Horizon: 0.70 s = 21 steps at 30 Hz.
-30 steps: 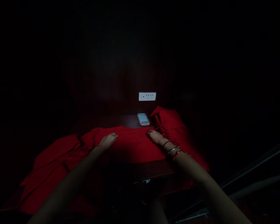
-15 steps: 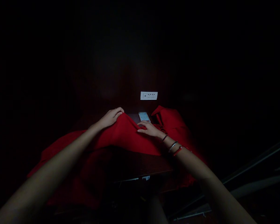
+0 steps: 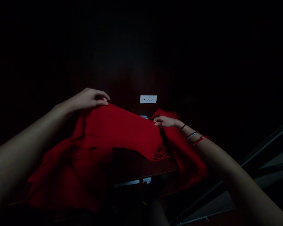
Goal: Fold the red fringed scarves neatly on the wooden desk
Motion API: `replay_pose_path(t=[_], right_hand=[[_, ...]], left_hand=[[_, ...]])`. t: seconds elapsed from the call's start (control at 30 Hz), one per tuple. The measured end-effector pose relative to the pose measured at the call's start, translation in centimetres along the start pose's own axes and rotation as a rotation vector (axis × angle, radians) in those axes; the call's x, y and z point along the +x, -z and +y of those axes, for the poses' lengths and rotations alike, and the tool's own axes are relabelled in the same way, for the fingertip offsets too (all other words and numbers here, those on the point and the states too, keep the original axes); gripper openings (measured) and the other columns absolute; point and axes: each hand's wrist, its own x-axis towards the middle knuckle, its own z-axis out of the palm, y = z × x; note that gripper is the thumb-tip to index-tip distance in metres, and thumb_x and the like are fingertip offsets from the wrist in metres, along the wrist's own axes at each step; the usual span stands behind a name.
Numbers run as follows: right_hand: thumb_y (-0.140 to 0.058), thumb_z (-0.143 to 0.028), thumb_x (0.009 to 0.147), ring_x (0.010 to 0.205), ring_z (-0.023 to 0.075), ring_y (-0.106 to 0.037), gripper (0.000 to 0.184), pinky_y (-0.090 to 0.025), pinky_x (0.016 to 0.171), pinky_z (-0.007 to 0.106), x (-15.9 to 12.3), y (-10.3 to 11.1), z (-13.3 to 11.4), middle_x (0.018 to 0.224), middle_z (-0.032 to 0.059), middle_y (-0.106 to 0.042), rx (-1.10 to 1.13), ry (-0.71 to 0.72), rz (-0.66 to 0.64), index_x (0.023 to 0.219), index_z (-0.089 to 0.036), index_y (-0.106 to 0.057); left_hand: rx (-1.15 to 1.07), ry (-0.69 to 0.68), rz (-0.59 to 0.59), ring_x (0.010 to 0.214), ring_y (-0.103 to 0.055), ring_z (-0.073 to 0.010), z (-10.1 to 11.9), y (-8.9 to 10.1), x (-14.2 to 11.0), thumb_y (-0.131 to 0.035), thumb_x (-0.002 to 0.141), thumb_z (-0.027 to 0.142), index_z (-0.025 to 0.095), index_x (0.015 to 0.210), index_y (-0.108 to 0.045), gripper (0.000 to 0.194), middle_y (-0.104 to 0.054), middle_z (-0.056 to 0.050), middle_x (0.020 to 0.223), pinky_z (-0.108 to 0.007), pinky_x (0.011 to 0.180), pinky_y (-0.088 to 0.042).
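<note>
A red fringed scarf (image 3: 122, 127) stretches between my two hands above a dark wooden table (image 3: 134, 166). At its upper left edge my left hand (image 3: 95, 98) pinches the cloth. My right hand (image 3: 164, 121), with bracelets on the wrist, is closed on the upper right edge. Tassels (image 3: 161, 152) hang below the right hand and reach the table. Folds of red cloth (image 3: 68, 175) drape at the left, and another red stretch (image 3: 186, 147) lies under my right forearm. Whether all the red cloth is one piece, I cannot tell.
A white socket panel (image 3: 148, 99) sits on the dark wall behind. The top of a phone-like lit thing (image 3: 143, 116) shows just behind the scarf's edge. Pale bars (image 3: 217, 188) run slantwise at the lower right. Most surroundings are too dark to make out.
My hands have moved apart, the left one up and leftward, the right one rightward. The scarf is now drawn out between them, its tassels show, and it covers most of the phone-like thing.
</note>
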Motion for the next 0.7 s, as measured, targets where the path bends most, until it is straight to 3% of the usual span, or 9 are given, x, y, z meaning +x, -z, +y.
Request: replay_pose_path(t=[0.1,0.2,0.37,0.47,0.57,0.63,0.7], right_hand=[[-0.037,-0.029,0.078,0.066,0.0103,-0.044,0.021,-0.035,0.06,0.022,-1.4,4.2,-1.5,0.073,0.0018,-0.051,-0.111,-0.042,0.421,0.078,-0.012,-0.049],[-0.035,-0.023,0.081,0.068,0.0107,-0.046,0.022,-0.034,0.061,0.022,-3.1,9.0,-3.9,0.079,0.0044,-0.054,-0.34,-0.117,0.618,0.087,-0.01,-0.051],[-0.037,-0.017,0.082,0.068,0.01,-0.049,0.022,-0.032,0.062,0.023,-5.8,14.8,-7.5,0.08,0.0082,-0.057,-0.798,-0.19,0.515,0.092,-0.005,-0.053],[-0.036,-0.021,0.083,0.07,0.0086,-0.052,0.026,-0.03,0.061,0.022,-6.6,17.3,-8.9,0.081,0.0074,-0.059,-0.933,-0.228,0.457,0.09,-0.005,-0.055],[-0.03,-0.03,0.082,0.079,0.0096,-0.053,0.037,-0.029,0.062,0.023,-6.9,19.6,-10.1,0.087,0.0081,-0.06,-0.963,-0.284,0.503,0.089,-0.004,-0.055],[-0.025,-0.037,0.079,0.082,0.0111,-0.053,0.046,-0.029,0.062,0.026,-7.1,20.8,-10.4,0.091,0.0086,-0.059,-0.989,-0.32,0.523,0.089,-0.003,-0.055],[-0.019,-0.042,0.077,0.083,0.0117,-0.052,0.056,-0.029,0.061,0.027,-7.4,21.8,-10.1,0.091,0.0083,-0.059,-1.04,-0.349,0.497,0.09,-0.001,-0.054]], left_hand=[[0.009,0.062,-0.064,0.085,-0.052,-0.0157,-1.2,-0.3,0.2,-0.047,0.066,0.05,0.017,0.098,-0.056,0.047,-0.056,0.003,0.089,-0.028,0.078,-0.036],[-0.098,0.122,-0.189,0.079,-0.054,-0.016,-1.4,-2.4,0.0,-0.049,0.062,0.051,0.017,0.09,-0.058,0.045,-0.059,0.003,0.084,-0.025,0.072,-0.04],[-0.421,0.13,-0.223,0.083,-0.054,-0.0164,0.3,-7.8,-1.5,-0.039,0.07,0.049,0.019,0.097,-0.053,0.042,-0.059,0.001,0.093,-0.022,0.068,-0.042],[-0.408,0.085,-0.296,0.083,-0.053,-0.0172,1.3,-11.3,-2.5,-0.042,0.068,0.046,0.019,0.096,-0.053,0.04,-0.059,0.0,0.094,-0.023,0.069,-0.041],[-0.355,0.055,-0.335,0.076,-0.052,-0.0156,1.8,-14.3,-3.4,-0.041,0.068,0.044,0.017,0.088,-0.054,0.036,-0.059,-0.001,0.085,-0.023,0.067,-0.041],[-0.323,0.066,-0.298,0.071,-0.051,-0.0143,1.7,-15.3,-3.9,-0.04,0.069,0.045,0.017,0.082,-0.052,0.034,-0.057,0.0,0.077,-0.023,0.065,-0.041],[-0.3,0.107,-0.192,0.073,-0.05,-0.0147,0.8,-15.0,-4.2,-0.039,0.07,0.047,0.017,0.081,-0.051,0.034,-0.056,-0.001,0.079,-0.024,0.068,-0.04]])
